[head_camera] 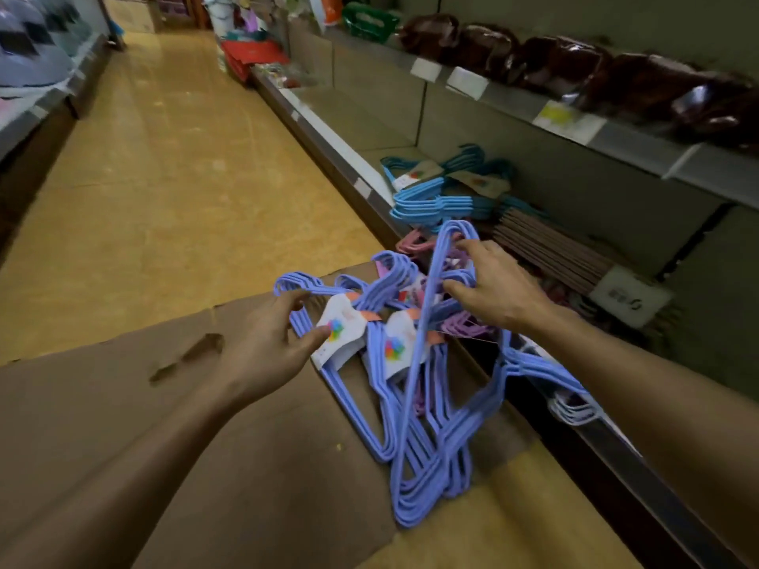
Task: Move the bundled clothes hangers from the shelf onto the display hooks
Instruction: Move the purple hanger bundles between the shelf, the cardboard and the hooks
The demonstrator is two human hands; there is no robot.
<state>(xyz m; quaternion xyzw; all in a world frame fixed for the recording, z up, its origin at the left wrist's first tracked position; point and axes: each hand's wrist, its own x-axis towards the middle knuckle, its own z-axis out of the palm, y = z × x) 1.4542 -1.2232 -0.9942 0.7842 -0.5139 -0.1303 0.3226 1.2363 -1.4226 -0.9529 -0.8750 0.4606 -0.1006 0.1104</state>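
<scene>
1. Periwinkle hanger bundles (427, 425) lie in a tangled heap on a flattened sheet of cardboard (205, 425), right beside the lower shelf (616, 441) edge on the floor side.
2. Left hand (267, 342) comes in from the lower left, thumb tip pressing on a white paper label (343, 334) that wraps one bundle, fingers curled over the hook ends of that same bundle — it grips it.
3. Right hand (497, 289) reaches in from the right, fingers curled among the hooks at the far end of the heap, gripping them; one single hanger stands tilted up beside it, its hook arching above the fingers.
4. A second white label with a colourful mark sits in the middle of the heap, between the two hands.
5. Lilac hangers (468, 324) peek out from under the right wrist, partly beneath the periwinkle ones.
6. Further back on the lower shelf, light blue hanger bundles (435, 199) are stacked with tan card labels, and pink hangers (415, 244) lie just in front of them.
7. Brown flat packs (550, 248) lean in a row to the right of those.
8. Up on the upper shelf (616, 133), dark glossy packages (575, 67) line the ledge with price tags below.
9. Yellow-tan aisle floor (164, 178) stretches away to the left.
</scene>
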